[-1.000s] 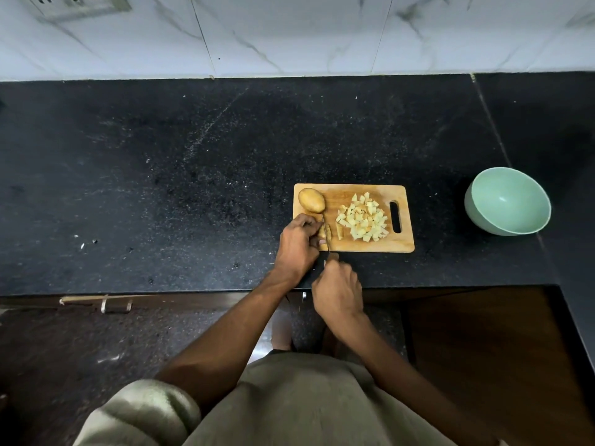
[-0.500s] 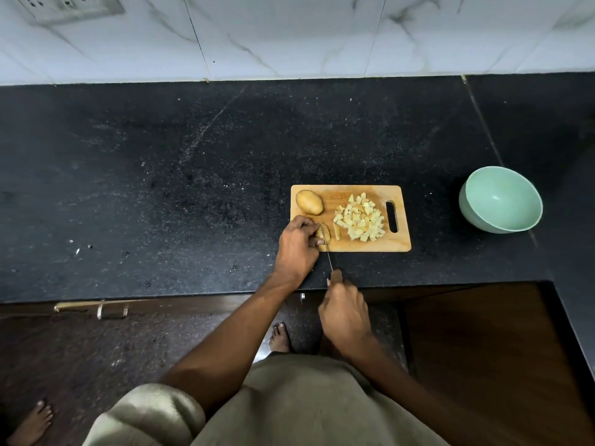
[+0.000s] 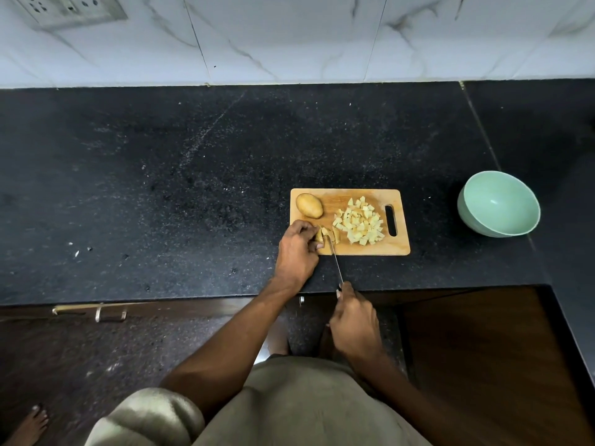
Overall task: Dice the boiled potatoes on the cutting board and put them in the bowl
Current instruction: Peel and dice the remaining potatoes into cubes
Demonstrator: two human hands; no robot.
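Note:
A wooden cutting board [image 3: 396, 246] lies near the counter's front edge. A whole unpeeled potato [image 3: 309, 205] sits at its far left corner, and a pile of diced potato [image 3: 359, 224] fills its middle. My left hand [image 3: 297, 252] grips a partly cut potato piece [image 3: 322, 235] at the board's near left corner, with cut strips [image 3: 335, 235] beside it. My right hand [image 3: 354, 320] holds a knife [image 3: 336, 263] by the handle, off the counter's edge, the blade's tip at the held piece. A mint green bowl [image 3: 498, 203] stands empty to the right of the board.
The black granite counter [image 3: 193, 188] runs left and back to a white tiled wall with a socket plate [image 3: 69, 8]. A few crumbs [image 3: 75, 251] lie at the left. Below the edge are a drawer handle [image 3: 96, 312] and someone's bare foot [image 3: 30, 426].
My right hand has drawn back toward me, off the counter's edge, pulling the knife through the held potato piece. My left hand stays on the piece.

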